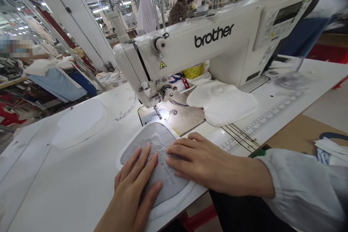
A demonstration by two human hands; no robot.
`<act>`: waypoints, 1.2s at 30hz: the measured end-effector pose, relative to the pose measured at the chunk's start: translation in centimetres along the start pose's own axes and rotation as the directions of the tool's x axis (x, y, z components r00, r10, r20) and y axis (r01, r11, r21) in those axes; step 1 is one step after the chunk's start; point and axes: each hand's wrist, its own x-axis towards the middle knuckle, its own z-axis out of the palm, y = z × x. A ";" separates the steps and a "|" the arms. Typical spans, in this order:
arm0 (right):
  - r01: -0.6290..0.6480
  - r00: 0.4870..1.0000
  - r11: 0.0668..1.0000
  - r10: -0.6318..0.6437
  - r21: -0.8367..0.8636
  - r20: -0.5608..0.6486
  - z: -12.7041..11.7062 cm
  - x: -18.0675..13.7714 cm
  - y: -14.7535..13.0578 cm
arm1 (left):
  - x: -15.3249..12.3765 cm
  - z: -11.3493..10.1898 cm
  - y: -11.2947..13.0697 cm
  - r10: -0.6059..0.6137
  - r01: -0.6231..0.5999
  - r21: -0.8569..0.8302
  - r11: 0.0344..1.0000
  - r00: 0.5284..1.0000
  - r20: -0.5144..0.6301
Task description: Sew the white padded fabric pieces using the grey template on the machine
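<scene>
A grey template with handwritten marks [163, 192] lies on a slightly larger white fabric piece [185, 194], whose border shows around it. My left hand [136, 181] rests on the template's left side, fingers stretched out. From the right, my right hand [193, 159] presses on the template's upper right part, fingers extended and lying side by side. The far end of the piece sits just in front of the lit needle and presser foot [157, 113] of the white sewing machine [185, 47]. Parts of the template are hidden under both hands.
Several rounded white fabric pieces [223, 103] lie right of the needle; another white piece [80, 123] lies at left. Red-handled snips [185, 82] and a yellow roll [194, 71] sit behind the machine arm. A ruler strip [272, 116] runs along the table's front edge.
</scene>
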 end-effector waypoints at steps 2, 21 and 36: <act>0.007 1.000 0.999 -0.007 -0.031 0.004 0.1 0.1 0.1 | 0.2 -0.3 -0.7 0.023 -0.023 -0.016 1.000 1.000 0.021; -0.032 0.978 0.999 0.037 0.031 -0.204 2.6 -0.4 0.3 | -0.2 -1.5 -1.5 -0.087 0.144 -0.475 0.868 0.986 0.140; -0.067 0.970 0.997 0.058 -0.031 -0.238 2.8 -0.5 0.2 | 0.0 -1.5 -3.2 -0.285 0.235 -0.599 0.765 0.958 0.012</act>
